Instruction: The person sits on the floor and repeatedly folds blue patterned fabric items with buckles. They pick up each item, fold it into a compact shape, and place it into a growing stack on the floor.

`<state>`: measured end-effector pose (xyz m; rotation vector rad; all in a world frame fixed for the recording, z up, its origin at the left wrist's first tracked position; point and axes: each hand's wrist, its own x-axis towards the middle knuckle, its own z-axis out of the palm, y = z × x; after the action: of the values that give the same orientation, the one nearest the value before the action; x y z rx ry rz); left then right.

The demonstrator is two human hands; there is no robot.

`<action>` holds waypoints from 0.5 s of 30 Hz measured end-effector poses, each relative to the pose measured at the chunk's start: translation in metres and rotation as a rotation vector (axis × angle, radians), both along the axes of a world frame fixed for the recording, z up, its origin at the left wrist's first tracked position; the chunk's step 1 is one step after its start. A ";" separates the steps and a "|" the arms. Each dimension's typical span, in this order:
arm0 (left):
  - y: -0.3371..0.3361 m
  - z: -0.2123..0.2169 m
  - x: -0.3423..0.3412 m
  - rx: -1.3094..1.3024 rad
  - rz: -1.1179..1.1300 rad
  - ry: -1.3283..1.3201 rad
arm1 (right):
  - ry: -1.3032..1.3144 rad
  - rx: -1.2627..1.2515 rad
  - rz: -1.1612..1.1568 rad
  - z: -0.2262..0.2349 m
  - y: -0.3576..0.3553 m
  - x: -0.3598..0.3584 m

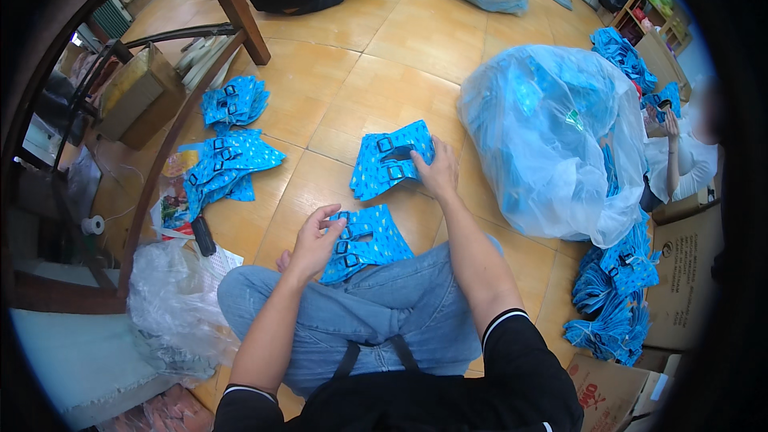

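Thumb and fingers of the right hand close on the right edge of a white-flecked blue stack with black buckles, lying on the tan tiled floor before the seated person. Partly curled, the left hand meets the left edge of a nearer buckled stack by the crossed legs; whether it grips, an onlooker cannot tell. Similar piles lie left, a bulging translucent plastic bag right.

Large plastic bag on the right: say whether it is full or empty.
Not empty: the plastic bag bulges, and blue pieces show through its translucent film. Whether it is completely full, I cannot tell.
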<state>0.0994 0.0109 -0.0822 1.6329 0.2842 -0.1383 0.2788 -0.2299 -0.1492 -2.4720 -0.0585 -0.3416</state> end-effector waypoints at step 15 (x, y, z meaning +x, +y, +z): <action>0.003 -0.011 0.006 0.112 0.023 -0.041 | -0.349 0.142 -0.094 0.020 0.009 -0.004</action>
<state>0.1057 0.0137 -0.0930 1.7408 0.2830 -0.0723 0.2744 -0.2212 -0.1289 -2.2546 -0.0609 -0.7878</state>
